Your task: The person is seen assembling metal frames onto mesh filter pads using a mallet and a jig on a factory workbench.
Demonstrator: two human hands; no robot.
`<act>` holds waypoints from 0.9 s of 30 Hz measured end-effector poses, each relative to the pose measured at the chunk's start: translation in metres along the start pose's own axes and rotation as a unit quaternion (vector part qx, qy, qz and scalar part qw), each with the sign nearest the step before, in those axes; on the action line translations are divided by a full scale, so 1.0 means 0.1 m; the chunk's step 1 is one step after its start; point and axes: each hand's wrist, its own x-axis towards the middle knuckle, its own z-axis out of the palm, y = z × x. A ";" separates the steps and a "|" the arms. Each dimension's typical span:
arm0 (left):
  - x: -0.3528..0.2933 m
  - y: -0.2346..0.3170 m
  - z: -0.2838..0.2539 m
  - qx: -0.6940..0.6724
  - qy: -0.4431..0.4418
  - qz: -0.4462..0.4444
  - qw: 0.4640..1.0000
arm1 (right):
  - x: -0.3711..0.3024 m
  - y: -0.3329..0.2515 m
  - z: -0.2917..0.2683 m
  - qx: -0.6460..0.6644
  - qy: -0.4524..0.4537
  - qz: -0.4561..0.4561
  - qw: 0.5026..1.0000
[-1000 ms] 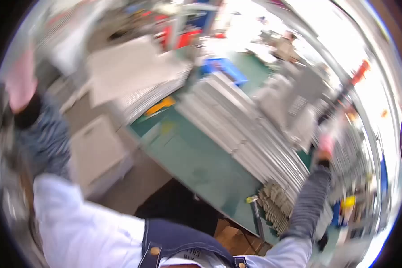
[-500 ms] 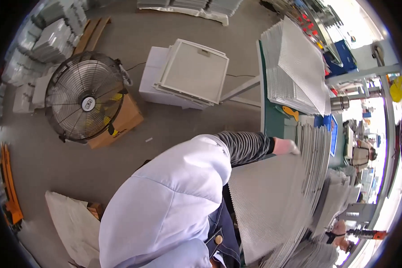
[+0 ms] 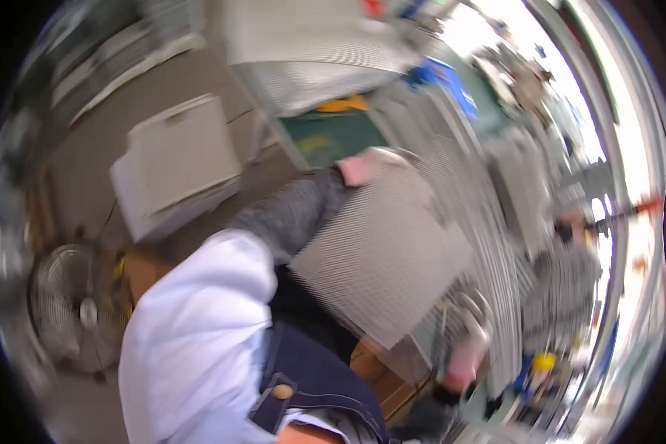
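A square silvery mesh panel (image 3: 385,251) lies tilted in front of me, over my lap and against a stack of similar panels (image 3: 488,244). My left hand (image 3: 381,164), in a whitish glove with a pink cuff, is closed on the panel's far edge. Beside the panel's right edge is my right hand (image 3: 466,329), also gloved, close to the stack. Motion smears its fingers, so its grip cannot be made out.
Another mesh stack (image 3: 311,81) stands on the green table (image 3: 333,137), near an orange-yellow tool (image 3: 342,104) and a blue tray (image 3: 451,85). Leftward are a box with framed panels (image 3: 185,159) and a floor fan (image 3: 78,307). Across the table, a person's hand (image 3: 572,224) is beside a power driver (image 3: 629,213).
My view has swung to the right. The mesh panel now appears tilted apart from the stack, with my left hand on its far edge. My right hand has come into view.
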 end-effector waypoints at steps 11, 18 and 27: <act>0.31 0.48 0.08 -0.300 0.218 -0.409 0.834 | 0.66 1.00 -0.02 0.232 -0.049 0.101 0.966; 0.25 0.44 -0.17 -0.402 0.038 -0.396 0.825 | 0.67 1.23 -0.06 0.241 -0.081 0.143 0.956; 0.40 0.56 0.01 -0.371 0.001 -0.437 0.819 | 0.82 1.39 -0.18 0.278 -0.065 0.160 0.945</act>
